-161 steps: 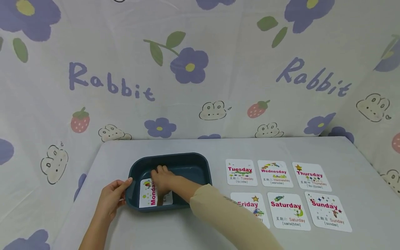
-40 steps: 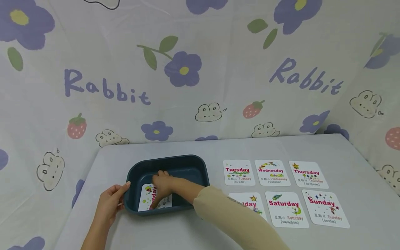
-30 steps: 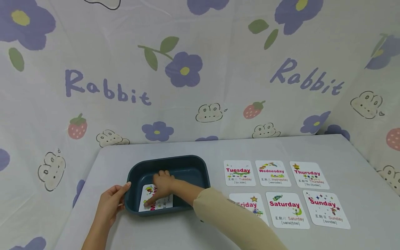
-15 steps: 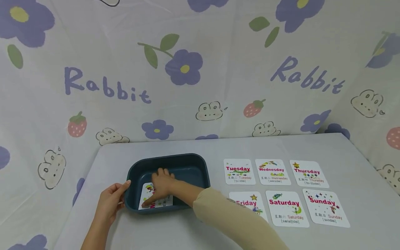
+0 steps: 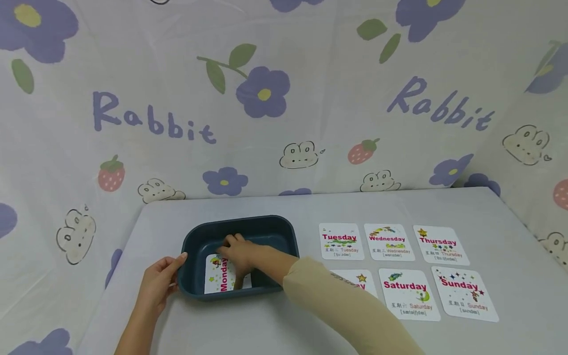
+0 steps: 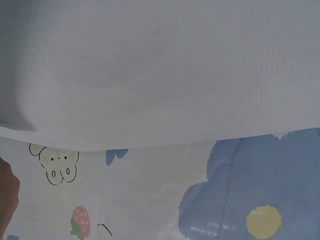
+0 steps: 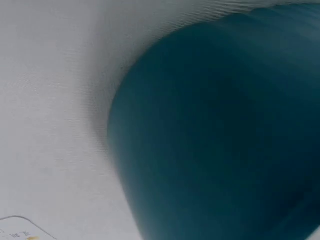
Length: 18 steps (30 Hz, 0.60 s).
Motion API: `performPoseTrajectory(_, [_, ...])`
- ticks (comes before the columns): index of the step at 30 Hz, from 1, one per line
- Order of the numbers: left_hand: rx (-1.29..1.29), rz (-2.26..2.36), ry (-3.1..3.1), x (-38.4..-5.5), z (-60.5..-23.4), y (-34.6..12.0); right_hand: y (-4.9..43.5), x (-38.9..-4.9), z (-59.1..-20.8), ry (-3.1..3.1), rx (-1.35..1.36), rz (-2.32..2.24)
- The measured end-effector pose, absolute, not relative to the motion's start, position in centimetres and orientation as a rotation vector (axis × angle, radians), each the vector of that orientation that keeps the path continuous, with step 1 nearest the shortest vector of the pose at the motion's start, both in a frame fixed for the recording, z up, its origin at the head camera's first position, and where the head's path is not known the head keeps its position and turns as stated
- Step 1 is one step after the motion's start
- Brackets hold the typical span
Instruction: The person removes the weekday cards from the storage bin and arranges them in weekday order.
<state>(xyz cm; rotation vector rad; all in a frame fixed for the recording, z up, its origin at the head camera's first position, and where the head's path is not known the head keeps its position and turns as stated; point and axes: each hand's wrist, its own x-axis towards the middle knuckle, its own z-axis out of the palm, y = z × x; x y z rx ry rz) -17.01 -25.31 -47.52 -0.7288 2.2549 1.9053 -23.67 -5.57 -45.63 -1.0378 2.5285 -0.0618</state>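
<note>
In the head view a dark blue-green plastic tray (image 5: 275, 222) rests on the white table. My left hand (image 5: 157, 278) grips its left rim, thumb on top and fingers under the edge. Inside, at the left end, lies a white Monday card (image 5: 215, 276), turned sideways with its word running upward. My right hand (image 5: 241, 256) reaches over that card, with fingers curled at the far edge and thumb down by the near edge. It covers the card's right part. The tray (image 7: 215, 130) fills most of the right wrist view; the right hand's fingers do not show there.
Right of the tray lie two rows of cards: Tuesday (image 5: 340, 249), Wednesday (image 5: 389, 250) and Thursday (image 5: 441, 251) behind, Saturday (image 5: 410, 301) and Sunday (image 5: 466, 298) in front. The right sleeve (image 5: 341, 305) partly covers Friday (image 5: 361, 282). Behind hangs a patterned cloth (image 5: 328, 98).
The Monday card has slid slightly right within the tray. The right thumb has shifted right, from the card's left part toward its near edge. The left hand stays on the rim.
</note>
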Motion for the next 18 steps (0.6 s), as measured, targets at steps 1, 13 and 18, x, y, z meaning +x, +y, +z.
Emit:
performPoseTrajectory(1, [-0.729, 1.904, 2.256, -17.00, -47.53, -25.32, -5.50, -23.69, -45.58, 2.532, -1.043, -0.056])
performPoseTrajectory(13, [-0.731, 1.912, 2.252, -16.94, -47.48, -25.25, -5.77, -23.94, -45.46, 2.556, -0.958, -0.098])
performPoseTrajectory(18, [-0.731, 1.918, 2.248, -16.95, -47.47, -25.20, -5.96, -23.83, -45.40, 2.565, -0.907, -0.104])
